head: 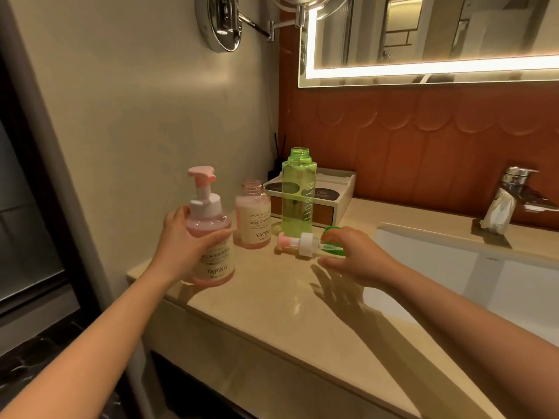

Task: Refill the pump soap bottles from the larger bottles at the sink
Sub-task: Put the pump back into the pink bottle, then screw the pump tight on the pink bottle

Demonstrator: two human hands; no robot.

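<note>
Left hand [181, 240] grasps the pink pump bottle [216, 263], eight o'clock of the green bottle [296, 204]; right hand [354, 255] over the loose pump [302, 244], grip unclear.

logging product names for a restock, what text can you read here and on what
"YAPING": label of the pink pump bottle held by the left hand; smaller print blurred.
"SMOOTH", "YAPING": label of the open pink bottle; rest blurred.
"MY BOTTLE", vertical, last letters faint: green bottle.
Mark on the sink wall: too small to read.
</note>
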